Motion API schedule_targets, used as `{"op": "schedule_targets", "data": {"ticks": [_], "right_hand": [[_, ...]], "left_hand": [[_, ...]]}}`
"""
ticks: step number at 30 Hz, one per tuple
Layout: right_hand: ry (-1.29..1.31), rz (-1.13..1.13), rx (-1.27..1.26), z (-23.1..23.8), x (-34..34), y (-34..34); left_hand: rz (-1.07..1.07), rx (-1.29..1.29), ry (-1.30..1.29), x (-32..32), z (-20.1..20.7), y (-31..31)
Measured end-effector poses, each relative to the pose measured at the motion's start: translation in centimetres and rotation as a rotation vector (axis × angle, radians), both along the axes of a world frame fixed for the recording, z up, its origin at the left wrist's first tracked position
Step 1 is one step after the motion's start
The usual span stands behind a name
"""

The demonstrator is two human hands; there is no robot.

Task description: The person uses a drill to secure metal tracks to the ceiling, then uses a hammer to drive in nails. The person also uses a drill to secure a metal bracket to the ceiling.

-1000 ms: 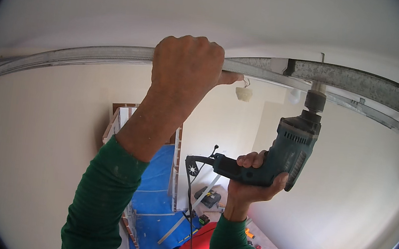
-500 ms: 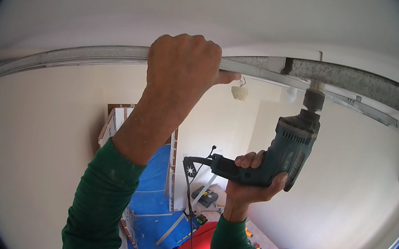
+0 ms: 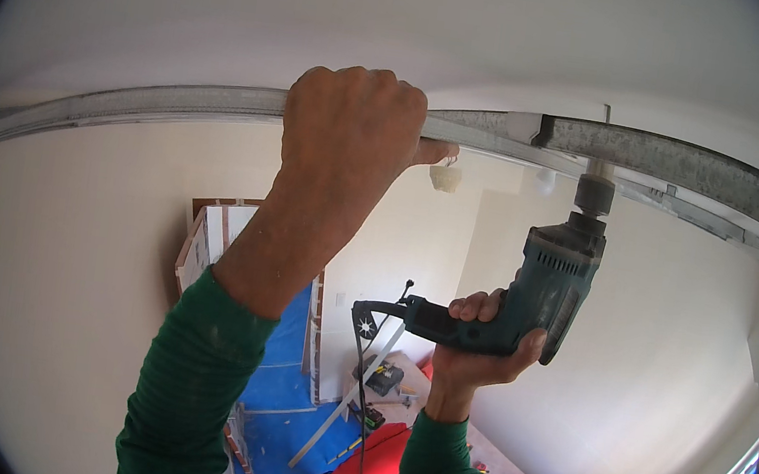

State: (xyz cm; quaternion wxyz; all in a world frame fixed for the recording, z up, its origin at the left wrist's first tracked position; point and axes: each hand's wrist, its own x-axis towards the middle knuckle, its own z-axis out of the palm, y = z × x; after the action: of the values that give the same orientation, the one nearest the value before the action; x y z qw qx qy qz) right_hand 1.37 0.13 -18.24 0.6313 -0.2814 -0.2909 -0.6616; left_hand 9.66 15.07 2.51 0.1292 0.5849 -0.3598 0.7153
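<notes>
Overhead, my left hand (image 3: 353,120) is wrapped round a long galvanised metal channel (image 3: 179,97) that runs across just under the ceiling. My right hand (image 3: 489,350) grips a dark teal corded power drill (image 3: 553,273), held upright with its chuck (image 3: 595,195) toward the ceiling. The chuck end meets the underside of a second metal channel (image 3: 674,157) on the right. Above that channel a thin metal tip (image 3: 607,113) sticks up. The drill's black cord (image 3: 361,386) hangs down from its handle. My fingers on the trigger side are partly hidden by the handle.
Below, blue sheeting (image 3: 275,428) covers part of the floor. A red rounded object (image 3: 375,464) lies near my right forearm, with a dark toolbox (image 3: 378,376) beyond it. White panels (image 3: 209,235) stand at the left. A pale light fitting (image 3: 445,180) hangs behind the channel.
Both hands keep their grips, and the drill stays against the channel. The view has shifted slightly, so the room below appears a little farther left.
</notes>
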Motion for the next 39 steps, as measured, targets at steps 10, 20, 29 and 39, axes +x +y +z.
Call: {"op": "schedule_targets", "data": {"ticks": [10, 20, 29, 39], "right_hand": [[-0.036, 0.068, 0.053, 0.1, -0.2, 0.1], [0.003, -0.063, 0.038, -0.2, 0.0, -0.3], [-0.008, -0.013, 0.085, 0.0, -0.1, 0.1], [-0.012, -0.02, 0.094, 0.2, 0.1, 0.5]], "left_hand": [[0.039, 0.017, 0.016, -0.4, -0.1, 0.4], [0.009, 0.003, -0.043, -0.3, -0.1, 1.1], [-0.045, 0.017, -0.012, -0.2, -0.2, 0.9], [-0.001, 0.065, 0.03, 0.1, 0.1, 1.1]]}}
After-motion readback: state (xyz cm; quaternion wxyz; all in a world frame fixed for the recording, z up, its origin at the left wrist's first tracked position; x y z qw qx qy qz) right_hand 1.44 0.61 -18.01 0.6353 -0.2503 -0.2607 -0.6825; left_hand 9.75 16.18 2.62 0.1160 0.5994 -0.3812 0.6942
